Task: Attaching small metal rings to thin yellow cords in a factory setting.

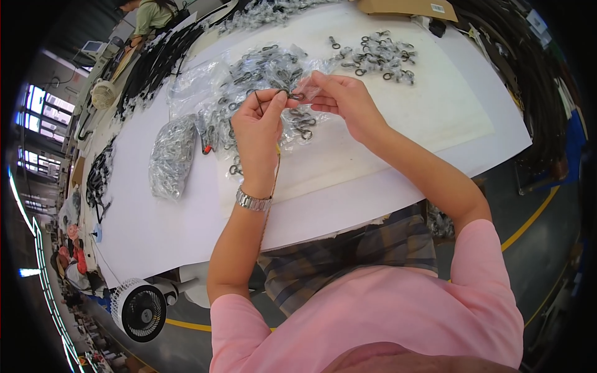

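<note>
Both hands are up over the middle of the white surface [385, 180]. The left hand [258, 121] pinches a thin dark cord [257, 99], the right hand [345, 99] pinches a small metal clasp [297, 96], fingertips nearly meeting. Clear bags of clasps [261, 71] lie just behind, loose clasps [382, 56] toward the far right edge.

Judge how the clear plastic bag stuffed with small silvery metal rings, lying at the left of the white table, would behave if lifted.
The clear plastic bag of silvery metal rings looks packed full, so probably heavy for its size. Its thin, crinkled film suggests it would sag and shift rather than hold shape. Lying slumped on the white table, it seems unlikely to roll.
</note>
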Motion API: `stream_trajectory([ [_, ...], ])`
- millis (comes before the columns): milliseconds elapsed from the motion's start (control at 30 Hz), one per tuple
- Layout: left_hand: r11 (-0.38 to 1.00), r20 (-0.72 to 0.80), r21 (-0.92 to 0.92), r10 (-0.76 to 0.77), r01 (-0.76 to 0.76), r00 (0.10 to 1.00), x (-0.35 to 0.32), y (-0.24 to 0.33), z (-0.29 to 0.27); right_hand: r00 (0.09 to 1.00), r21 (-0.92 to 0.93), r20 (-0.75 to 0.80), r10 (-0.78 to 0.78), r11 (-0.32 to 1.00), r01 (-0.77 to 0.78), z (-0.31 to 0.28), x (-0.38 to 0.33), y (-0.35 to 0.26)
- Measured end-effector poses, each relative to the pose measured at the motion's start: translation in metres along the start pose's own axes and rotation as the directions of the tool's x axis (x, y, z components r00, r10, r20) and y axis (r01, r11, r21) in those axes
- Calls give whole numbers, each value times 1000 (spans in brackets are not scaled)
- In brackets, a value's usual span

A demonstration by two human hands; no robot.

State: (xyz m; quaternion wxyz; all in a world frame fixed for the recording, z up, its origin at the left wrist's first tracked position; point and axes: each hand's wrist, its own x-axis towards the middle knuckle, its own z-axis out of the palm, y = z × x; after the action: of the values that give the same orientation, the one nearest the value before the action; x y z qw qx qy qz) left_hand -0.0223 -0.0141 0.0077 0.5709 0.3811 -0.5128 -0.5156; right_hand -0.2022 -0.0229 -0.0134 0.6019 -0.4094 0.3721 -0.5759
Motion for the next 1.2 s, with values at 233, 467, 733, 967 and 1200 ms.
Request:
stream_trajectory([
  [233, 994, -58, 92, 57, -52, 997, -2, 0, 4, 1000, 64, 16, 13, 998, -14, -2, 0, 1],
  [467, 988, -73, 125, 96, -87, 993, -5, -2, 5, 995, 83, 73, 62, 994, -69, 0, -3, -1],
  [733, 898, 34, 419, 135, -137, 990, -7, -10, 10, 995, 164, 94, 29, 986, -44, 0, -2, 2],
  [967, 974, -81, 223, 53, -34, 995, -8, -7, 8, 985, 270, 169, 34, 960, -79, 8, -6, 4],
  [1200, 944, 24, 330, 13, -20, 1000, -9, -7, 13, 969, 117, 244, 38, 991, -68, 3, -7, 7],
])
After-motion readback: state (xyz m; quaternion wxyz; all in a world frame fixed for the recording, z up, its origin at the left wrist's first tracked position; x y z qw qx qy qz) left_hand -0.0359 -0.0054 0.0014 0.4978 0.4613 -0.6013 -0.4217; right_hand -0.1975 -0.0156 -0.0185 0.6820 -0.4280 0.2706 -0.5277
